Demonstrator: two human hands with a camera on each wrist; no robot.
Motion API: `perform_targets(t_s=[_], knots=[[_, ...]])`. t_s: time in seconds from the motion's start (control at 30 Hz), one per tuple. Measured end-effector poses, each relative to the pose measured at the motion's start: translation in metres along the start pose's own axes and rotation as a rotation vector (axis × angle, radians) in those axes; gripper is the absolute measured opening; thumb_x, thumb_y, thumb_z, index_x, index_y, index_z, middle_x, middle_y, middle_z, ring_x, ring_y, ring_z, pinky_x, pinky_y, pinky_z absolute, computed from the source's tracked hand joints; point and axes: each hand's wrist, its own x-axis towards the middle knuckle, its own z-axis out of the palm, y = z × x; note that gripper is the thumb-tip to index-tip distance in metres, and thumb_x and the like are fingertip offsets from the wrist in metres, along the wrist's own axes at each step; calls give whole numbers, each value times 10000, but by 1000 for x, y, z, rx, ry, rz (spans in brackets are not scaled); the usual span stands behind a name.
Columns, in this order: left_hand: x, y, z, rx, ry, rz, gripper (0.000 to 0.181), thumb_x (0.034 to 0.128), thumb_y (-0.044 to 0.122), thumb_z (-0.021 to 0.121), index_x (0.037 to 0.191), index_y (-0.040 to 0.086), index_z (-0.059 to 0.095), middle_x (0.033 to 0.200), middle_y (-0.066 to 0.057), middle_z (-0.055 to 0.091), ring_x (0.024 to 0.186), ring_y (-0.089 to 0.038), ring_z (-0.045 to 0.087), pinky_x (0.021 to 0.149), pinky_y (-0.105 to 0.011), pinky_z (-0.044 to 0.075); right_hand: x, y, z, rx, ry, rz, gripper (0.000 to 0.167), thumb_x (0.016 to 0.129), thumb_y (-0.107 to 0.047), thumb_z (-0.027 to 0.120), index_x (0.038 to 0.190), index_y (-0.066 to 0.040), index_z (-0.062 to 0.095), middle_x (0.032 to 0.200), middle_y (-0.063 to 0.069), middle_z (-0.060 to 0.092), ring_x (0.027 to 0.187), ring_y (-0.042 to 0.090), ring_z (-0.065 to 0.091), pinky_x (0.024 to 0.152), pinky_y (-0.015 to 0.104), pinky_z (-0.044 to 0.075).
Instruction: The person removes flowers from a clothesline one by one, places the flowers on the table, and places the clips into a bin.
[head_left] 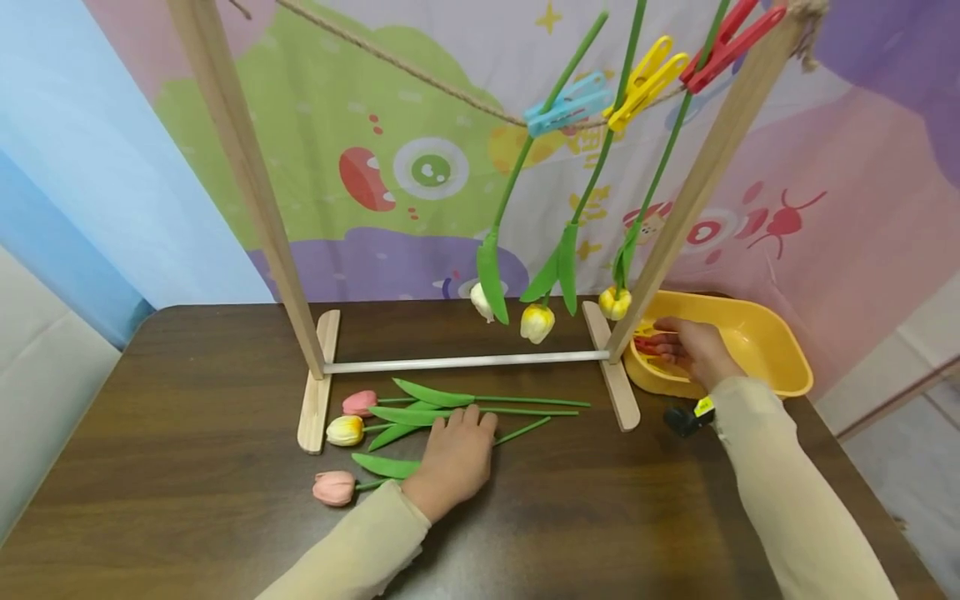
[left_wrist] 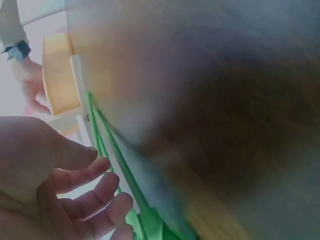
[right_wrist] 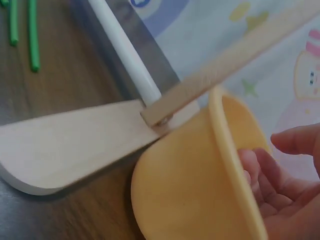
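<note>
The person's left hand (head_left: 453,458) lies at the green stems of three artificial tulips, a pink tulip (head_left: 360,403), a yellow-and-white tulip (head_left: 345,431) and a pale pink tulip (head_left: 333,488), on the dark brown wooden table (head_left: 187,467). Its fingers are bent; whether they pinch a stem cannot be told. Inside the yellow plastic basin (head_left: 776,350), the right hand (head_left: 697,346) holds its thumb apart from loosely bent fingers, near a red clothespin (head_left: 645,344).

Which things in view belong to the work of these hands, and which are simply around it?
Likely in the work:
three lying tulips
three hanging tulips
coloured pegs
rope
wooden frame
yellow basin with more pegs

Only around:
patterned backdrop
black wrist device
</note>
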Motion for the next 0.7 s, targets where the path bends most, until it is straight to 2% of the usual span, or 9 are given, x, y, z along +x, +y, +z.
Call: perform_targets(t_s=[0.07, 0.17, 0.27, 0.37, 0.5, 0.7], knots=[[-1, -3, -1, -24, 24, -1, 81, 914, 193, 568, 946, 119, 570, 892, -68, 548, 842, -250, 544, 636, -355, 382, -11, -4, 4, 1, -30, -35, 174, 960, -262, 481, 1023, -110, 537, 672, -66, 661, 588, 35, 602, 648, 193, 526], [-2, -9, -3, -76, 57, -8, 70, 909, 192, 579, 931, 126, 574, 883, -63, 559, 834, -250, 552, 624, -361, 387, -18, -7, 8, 25, -32, -70, 186, 964, -250, 477, 1036, -87, 526, 663, -63, 654, 579, 37, 608, 626, 191, 529], [-2, -14, -7, -149, 64, -24, 78, 914, 188, 570, 950, 121, 585, 907, -62, 581, 863, -255, 570, 646, -379, 408, -26, -10, 13, 37, -39, -112, 216, 960, -249, 486, 1050, -55, 518, 657, -59, 657, 571, 41, 618, 607, 194, 532], [-3, -19, -14, -216, 61, -46, 119, 929, 189, 546, 996, 108, 601, 952, -66, 599, 918, -262, 584, 698, -413, 433, -35, -13, 19, 44, -70, -158, 209, 950, -235, 509, 987, -41, 577, 649, -46, 666, 562, 51, 627, 588, 201, 532], [-6, -25, -24, -263, 114, -49, 127, 925, 171, 549, 999, 89, 613, 912, -66, 595, 888, -266, 597, 708, -432, 458, -57, -15, 30, 24, -143, -230, 238, 957, -188, 495, 775, -130, 637, 647, -46, 659, 567, 56, 619, 577, 190, 523], [-10, -35, -38, -337, 172, -86, 150, 932, 183, 552, 1027, 85, 613, 860, -40, 577, 821, -222, 569, 691, -398, 436, -85, -17, 47, -79, -204, -308, 279, 959, -176, 489, 731, -186, 650, 670, -76, 642, 571, 47, 588, 587, 185, 512]])
